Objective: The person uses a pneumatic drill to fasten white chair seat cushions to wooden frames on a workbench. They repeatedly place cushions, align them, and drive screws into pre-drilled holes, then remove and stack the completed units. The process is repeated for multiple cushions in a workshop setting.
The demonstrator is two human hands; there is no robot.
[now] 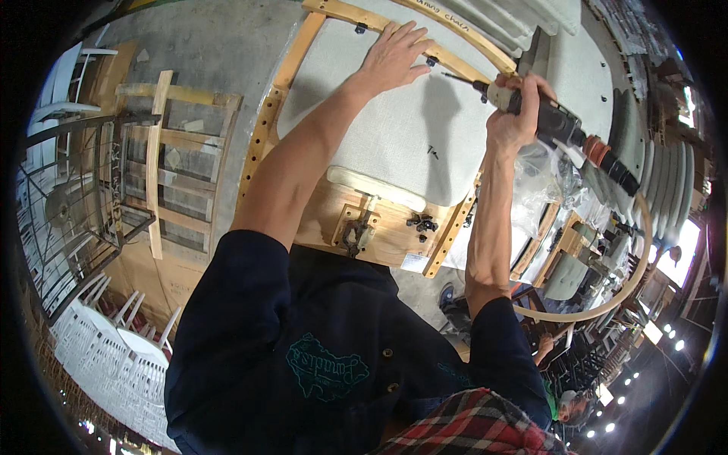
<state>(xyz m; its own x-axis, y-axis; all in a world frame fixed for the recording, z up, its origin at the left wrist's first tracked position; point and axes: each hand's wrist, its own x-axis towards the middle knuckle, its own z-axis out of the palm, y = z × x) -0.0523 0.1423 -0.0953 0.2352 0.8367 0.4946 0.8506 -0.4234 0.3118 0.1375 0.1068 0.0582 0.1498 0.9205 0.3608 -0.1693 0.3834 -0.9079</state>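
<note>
A light grey fabric-covered panel lies inside a wooden jig frame with holes along its side rail. My left hand rests spread on the far wooden rail, fingers apart, next to a small black bracket. A second black bracket sits further left on the same rail. My right hand wraps round a black and tan power screwdriver. Its thin bit points left toward the nearer bracket, apart from it. Closer to me are a padded bar, a metal toggle clamp and loose black parts.
A tan hose curves from the screwdriver down the right side. Clear plastic wrap bunches right of the jig. At left stand a wooden pallet, a dark metal rack and white chairs. Another person is at lower right.
</note>
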